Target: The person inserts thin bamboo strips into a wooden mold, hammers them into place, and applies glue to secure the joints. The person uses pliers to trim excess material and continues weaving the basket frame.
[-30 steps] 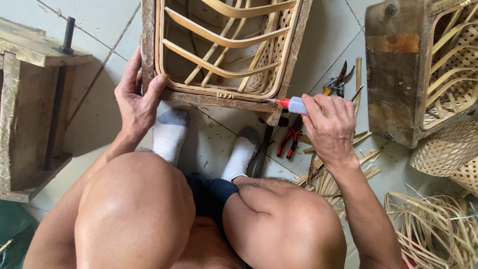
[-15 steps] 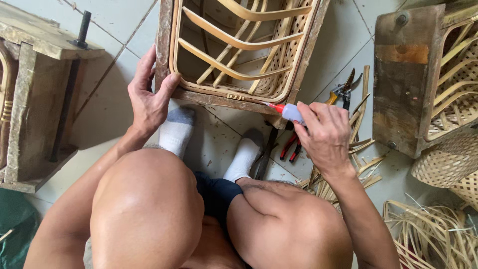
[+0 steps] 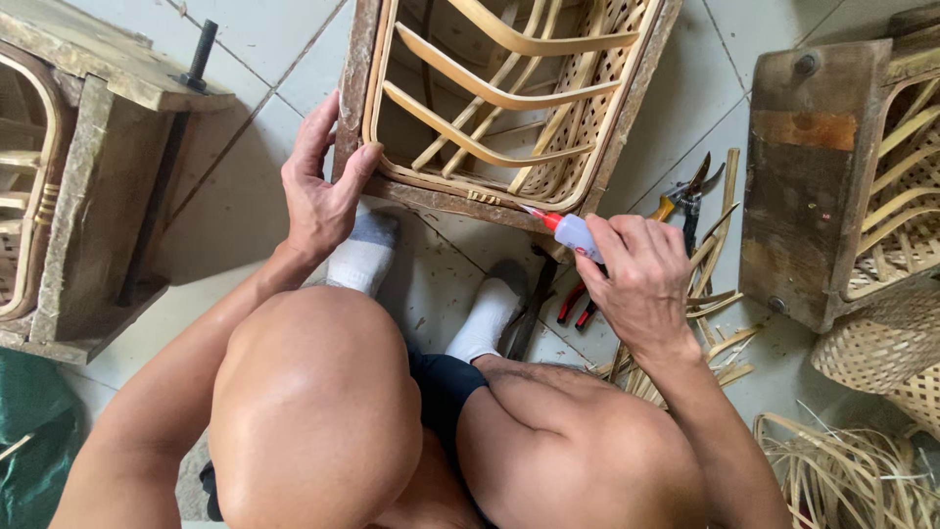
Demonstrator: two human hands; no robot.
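Note:
A half-woven bamboo basket in a wooden frame stands on the tiled floor in front of my feet. My left hand grips the frame's near left corner. My right hand holds a small white glue bottle with a red nozzle. The nozzle tip points at the bamboo rim at the frame's near edge. My knees fill the lower middle of the view, and my feet in white socks rest just below the frame.
Pliers with red handles and cutters lie on the floor by my right hand, among loose bamboo strips. A second wooden frame stands at right, a third one at left. Woven baskets sit lower right.
My view has shifted, so the frame sits more to the right. My right hand has brought the glue nozzle closer to the frame's near rim. My left hand keeps its grip.

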